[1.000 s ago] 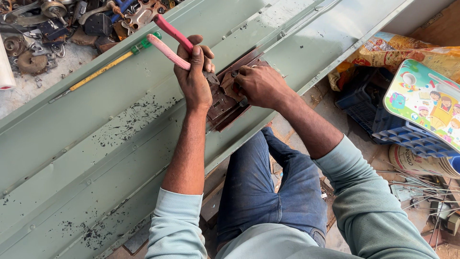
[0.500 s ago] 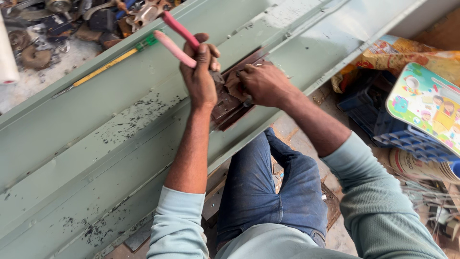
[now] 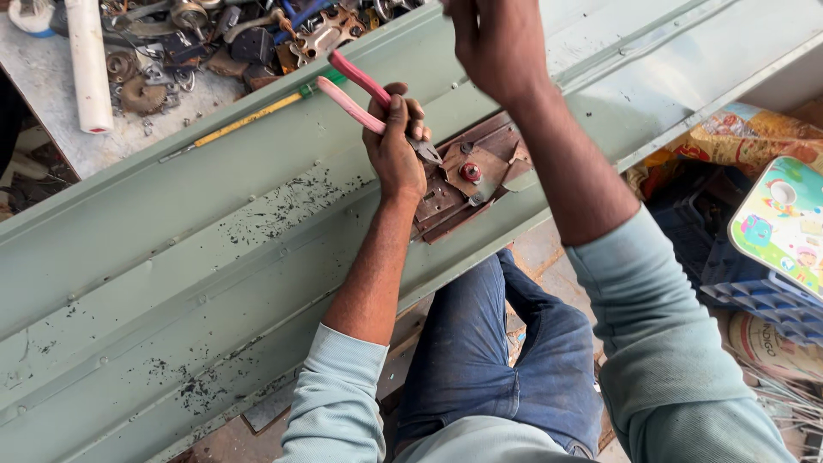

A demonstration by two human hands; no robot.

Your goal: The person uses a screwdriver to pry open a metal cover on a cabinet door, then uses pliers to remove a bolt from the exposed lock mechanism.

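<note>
My left hand point(image 3: 393, 141) grips pink-handled pliers point(image 3: 360, 93), whose jaws rest on a rusty brown lock plate point(image 3: 467, 180) set into a long green metal panel point(image 3: 214, 240). A red knob sits in the middle of the plate. My right hand point(image 3: 497, 39) is raised above the panel near the top edge of the view; its fingers are partly cut off, and nothing shows in it.
A pile of rusty metal parts and tools point(image 3: 214, 43) lies beyond the panel at top left, beside a white pipe point(image 3: 88, 64) and a yellow-handled screwdriver point(image 3: 244, 120). A blue crate point(image 3: 754, 291) and a colourful board point(image 3: 784, 223) stand at right.
My right hand has lifted off the lock plate and risen toward the top of the view, uncovering the plate. My left hand stays on the pliers.
</note>
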